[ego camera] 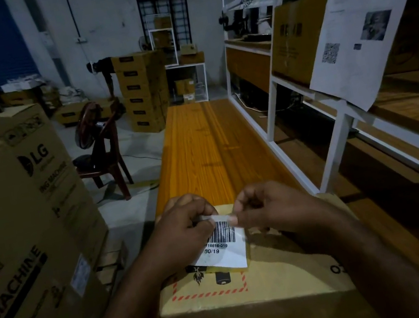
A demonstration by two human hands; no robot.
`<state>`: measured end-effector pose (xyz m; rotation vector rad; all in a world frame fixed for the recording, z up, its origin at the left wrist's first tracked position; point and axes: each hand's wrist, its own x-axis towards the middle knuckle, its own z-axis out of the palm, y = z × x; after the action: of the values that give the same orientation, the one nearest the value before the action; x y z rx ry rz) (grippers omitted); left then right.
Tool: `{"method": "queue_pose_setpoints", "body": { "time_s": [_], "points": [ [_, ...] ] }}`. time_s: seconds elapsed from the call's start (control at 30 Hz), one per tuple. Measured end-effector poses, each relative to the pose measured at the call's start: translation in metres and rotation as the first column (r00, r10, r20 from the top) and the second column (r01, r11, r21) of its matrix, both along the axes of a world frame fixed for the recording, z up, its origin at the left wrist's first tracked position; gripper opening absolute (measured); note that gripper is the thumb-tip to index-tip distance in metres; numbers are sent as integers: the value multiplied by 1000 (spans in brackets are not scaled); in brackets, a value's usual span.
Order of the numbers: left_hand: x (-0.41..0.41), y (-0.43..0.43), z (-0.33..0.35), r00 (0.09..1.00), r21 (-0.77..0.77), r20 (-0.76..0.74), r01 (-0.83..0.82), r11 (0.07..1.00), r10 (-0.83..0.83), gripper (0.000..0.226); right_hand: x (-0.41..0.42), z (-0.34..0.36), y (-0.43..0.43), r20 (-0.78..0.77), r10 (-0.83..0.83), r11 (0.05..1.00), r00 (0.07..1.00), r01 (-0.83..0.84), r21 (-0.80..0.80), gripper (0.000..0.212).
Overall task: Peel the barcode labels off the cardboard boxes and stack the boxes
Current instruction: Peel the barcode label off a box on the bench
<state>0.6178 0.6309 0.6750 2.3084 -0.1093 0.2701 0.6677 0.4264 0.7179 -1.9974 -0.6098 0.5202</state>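
Note:
A tan cardboard box (pixel 274 279) lies on the near end of an orange wooden table (pixel 200 146), on top of another box whose top edge shows below it. A white barcode label (pixel 225 248) sits on the box's top face, its far edge lifted off the cardboard. My left hand (pixel 186 224) pinches the label's upper left corner. My right hand (pixel 264 208) pinches the upper right edge with thumb and fingers curled. A red dashed frame and black symbols are printed below the label.
Large LG washing-machine cartons (pixel 20 234) stand stacked at the left. A white metal shelf rack (pixel 335 114) with boxes and a hanging paper sheet runs along the right. A dark chair (pixel 106 154) and a stack of yellow boxes (pixel 143 92) stand farther back.

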Motion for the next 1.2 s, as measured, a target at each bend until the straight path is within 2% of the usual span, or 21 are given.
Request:
{"method": "queue_pose_setpoints", "body": {
  "time_s": [0.1, 0.2, 0.33, 0.4, 0.43, 0.5, 0.57, 0.63, 0.77, 0.87, 0.93, 1.03, 1.2],
  "points": [
    [-1, 1, 1, 1000, -38, 6, 14, 999, -14, 21, -3, -4, 4, 24, 80, 995, 997, -78, -54, 24],
    [-4, -1, 3, 1000, -71, -6, 27, 997, -27, 14, -3, -3, 7, 63, 84, 994, 994, -79, -75, 15],
    [-12, -2, 9, 999, -296, -34, -17, 955, 8, 11, -4, -4, 9, 13, 42, 999, 999, -42, -14, 12],
    [-20, 0, 9, 999, -342, -16, -45, 939, 42, 24, -5, -5, 10, -37, -2, 1000, 999, 3, 31, 12],
    [-27, 1, 9, 998, -292, 6, -52, 955, 57, 25, -5, -5, 11, -60, -21, 999, 998, 24, 47, 12],
    [-43, 2, 7, 992, -12, 98, -74, 997, 74, 18, -4, -6, 12, -64, -41, 998, 997, 44, 46, 13],
    [-61, -1, 6, 985, 263, 174, -64, 963, 18, 26, -2, -6, 12, -42, -40, 998, 998, 42, 37, 15],
    [-73, -12, 9, 974, 398, 212, -14, 917, -77, 34, -1, -5, 12, -43, -41, 998, 998, 44, 53, 18],
    [-74, -34, 16, 953, 512, 215, 78, 855, -216, 31, 0, -5, 13, -32, -64, 995, 997, 66, 70, 30],
    [-66, -40, 23, 950, 564, 157, 139, 814, -271, 23, 3, -11, 14, 80, -73, 997, 994, 73, 6, 22],
    [-63, -41, 27, 942, 638, 118, 171, 751, -315, 17, 2, -14, 14, 145, -85, 996, 986, 85, 6, 12],
    [-60, -43, 35, 930, 764, 54, 196, 615, -363, 9, -2, -16, 11, 178, -93, 995, 980, 85, 52, 7],
    [-63, -50, 38, 892, 860, 69, 174, 480, -447, 23, -2, -17, 9, 211, -87, 996, 974, 82, 34, 11]
  ]
}}
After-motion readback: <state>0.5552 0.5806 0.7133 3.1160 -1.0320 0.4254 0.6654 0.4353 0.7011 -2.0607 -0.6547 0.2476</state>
